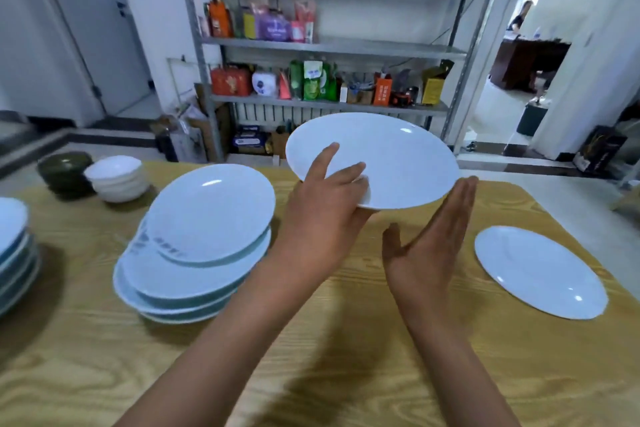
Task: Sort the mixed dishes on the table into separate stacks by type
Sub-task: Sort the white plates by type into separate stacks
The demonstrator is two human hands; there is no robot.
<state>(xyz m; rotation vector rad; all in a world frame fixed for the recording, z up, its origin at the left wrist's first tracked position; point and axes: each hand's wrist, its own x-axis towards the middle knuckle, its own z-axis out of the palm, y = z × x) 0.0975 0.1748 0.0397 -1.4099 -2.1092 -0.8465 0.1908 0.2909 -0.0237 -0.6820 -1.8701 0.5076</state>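
Left hand (323, 208) grips a white plate (374, 159) up off the counter (346, 340); right hand (429, 246) sits flat and wide open beside its rim.

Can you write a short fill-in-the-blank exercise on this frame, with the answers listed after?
1. The raised white plate is held by the ____ hand.
2. The right hand is ____, its fingers straight beside the plate's rim.
3. A single flat plate lies on the wooden table, on the person's ____ side.
4. Beside the stack of white bowls stand bowls of a dark ____ colour.

Answers: left; open; right; green
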